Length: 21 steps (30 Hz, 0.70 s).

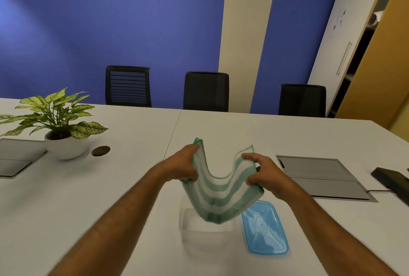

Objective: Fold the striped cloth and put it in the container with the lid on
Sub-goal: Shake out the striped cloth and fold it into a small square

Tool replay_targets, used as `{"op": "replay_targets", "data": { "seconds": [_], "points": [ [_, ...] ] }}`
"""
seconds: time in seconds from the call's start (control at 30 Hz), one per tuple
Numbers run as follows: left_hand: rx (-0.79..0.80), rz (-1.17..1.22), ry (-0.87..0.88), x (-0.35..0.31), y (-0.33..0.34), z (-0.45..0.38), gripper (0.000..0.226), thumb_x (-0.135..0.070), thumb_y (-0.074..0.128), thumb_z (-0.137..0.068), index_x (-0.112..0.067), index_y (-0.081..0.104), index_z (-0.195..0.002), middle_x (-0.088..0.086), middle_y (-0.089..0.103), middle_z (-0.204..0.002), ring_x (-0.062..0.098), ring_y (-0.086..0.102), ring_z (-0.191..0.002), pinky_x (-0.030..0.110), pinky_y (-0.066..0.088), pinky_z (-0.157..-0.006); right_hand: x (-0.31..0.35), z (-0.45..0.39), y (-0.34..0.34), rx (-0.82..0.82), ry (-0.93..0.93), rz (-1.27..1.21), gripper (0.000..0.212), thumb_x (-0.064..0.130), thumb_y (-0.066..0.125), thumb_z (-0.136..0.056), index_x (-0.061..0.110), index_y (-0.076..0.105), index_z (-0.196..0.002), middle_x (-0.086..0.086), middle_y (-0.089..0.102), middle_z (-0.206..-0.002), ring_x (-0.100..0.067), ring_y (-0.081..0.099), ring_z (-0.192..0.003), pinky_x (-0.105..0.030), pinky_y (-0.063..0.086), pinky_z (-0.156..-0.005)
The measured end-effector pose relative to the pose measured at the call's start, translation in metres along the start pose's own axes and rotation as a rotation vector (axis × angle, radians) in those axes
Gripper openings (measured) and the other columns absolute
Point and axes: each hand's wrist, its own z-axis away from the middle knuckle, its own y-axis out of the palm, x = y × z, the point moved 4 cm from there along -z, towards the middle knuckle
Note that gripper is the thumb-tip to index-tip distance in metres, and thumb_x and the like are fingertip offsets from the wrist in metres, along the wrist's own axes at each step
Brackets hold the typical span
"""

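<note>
two bare forearms reach in from the near edge of the counter [287, 138], and they are the closest things to the camera. going from left to right: a potted plant [55, 118] stands toward the far left corner, with a small brown disc [101, 151] just beside it on the surface. the left hand [181, 165] is clenched on one end of the striped cloth [219, 191], thumb and fingers pinching several stacked layers. the cloth sags between the hands in a deep u, its lowest fold hanging over the clear container [205, 229], which sits open near the near edge, about midway along it. whether the fold touches the inside of the container cannot be told. the right hand [263, 174] grasps the other end in the same pinch. just right of the container, touching or nearly so, the blue lid [265, 229] lies flat on the counter, not yet fitted. farther right a grey hatch panel [318, 176] is set into the surface, and a dark flat device [391, 179] lies near the right edge.

the cloth looks light, soft and limp, with no stiffness of its own, so the layers would likely slip apart if one end were let go. it probably handles best gripped across the stacked edges at both ends, as now, then lowered fold first. the container looks thin and light and could skid when pressed.
</note>
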Motion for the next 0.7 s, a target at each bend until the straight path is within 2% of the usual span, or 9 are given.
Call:
{"op": "replay_targets", "data": {
  "seconds": [0.13,0.33,0.4,0.47,0.53,0.63,0.7],
  "points": [
    [0.026,0.067,0.000,-0.020,0.014,-0.003,0.102,-0.004,0.074,-0.075,-0.023,0.014,-0.154,0.005,0.034,-0.148,0.023,0.048,-0.110,0.018,0.050,-0.058,0.016,0.003,0.019,0.020,-0.026,0.021,0.082,-0.014,0.066,-0.071,0.023,0.046,-0.142,-0.014,0.062,-0.115,-0.030,0.065,-0.093,-0.044,0.058,-0.078],
    [0.065,0.074,0.034,-0.043,0.034,-0.001,0.112,-0.002,0.079,-0.070,-0.029,0.011,-0.155,0.006,0.031,-0.154,0.024,0.048,-0.113,0.025,0.056,-0.070,0.028,0.004,0.041,0.035,-0.071,0.090,0.090,-0.007,0.071,-0.069,0.023,0.038,-0.147,-0.007,0.048,-0.141,-0.029,0.061,-0.110,-0.037,0.059,-0.081],
    [0.087,0.078,0.049,-0.048,0.039,0.000,0.115,-0.002,0.079,-0.069,-0.029,0.010,-0.156,0.003,0.026,-0.158,0.025,0.048,-0.120,0.028,0.058,-0.076,0.029,0.003,0.046,0.031,-0.074,0.114,0.091,-0.004,0.071,-0.068,0.022,0.036,-0.148,-0.006,0.045,-0.146,-0.030,0.058,-0.118,-0.037,0.058,-0.083],
    [0.103,0.089,0.063,-0.053,0.043,0.003,0.115,-0.001,0.078,-0.068,-0.028,0.010,-0.156,0.002,0.022,-0.160,0.027,0.045,-0.129,0.031,0.059,-0.081,0.029,0.002,0.050,0.024,-0.062,0.109,0.092,-0.001,0.070,-0.068,0.021,0.035,-0.149,-0.006,0.045,-0.147,-0.031,0.058,-0.118,-0.037,0.058,-0.081],
    [0.115,0.101,0.073,-0.057,0.047,0.006,0.113,0.000,0.077,-0.068,-0.025,0.011,-0.156,0.004,0.024,-0.160,0.027,0.044,-0.131,0.033,0.058,-0.084,0.029,0.003,0.053,0.024,-0.053,0.068,0.087,0.000,0.066,-0.070,0.021,0.035,-0.149,-0.006,0.048,-0.144,-0.028,0.062,-0.111,-0.033,0.056,-0.072],
    [0.137,0.125,0.104,-0.062,0.050,0.008,0.105,0.001,0.080,-0.068,-0.023,0.021,-0.152,0.007,0.038,-0.150,0.021,0.051,-0.113,0.024,0.058,-0.070,0.032,0.004,0.055,0.030,-0.076,0.002,0.076,0.003,0.061,-0.069,0.026,0.046,-0.140,-0.003,0.059,-0.128,-0.018,0.066,-0.090,-0.031,0.056,-0.064],
    [0.154,0.146,0.116,-0.063,0.050,0.008,0.102,0.000,0.082,-0.067,-0.022,0.025,-0.149,0.006,0.044,-0.143,0.019,0.053,-0.107,0.020,0.057,-0.064,0.034,0.004,0.057,0.018,-0.092,0.012,0.071,0.008,0.064,-0.071,0.028,0.049,-0.137,0.001,0.061,-0.123,-0.014,0.065,-0.090,-0.032,0.059,-0.070]
  ]
}}
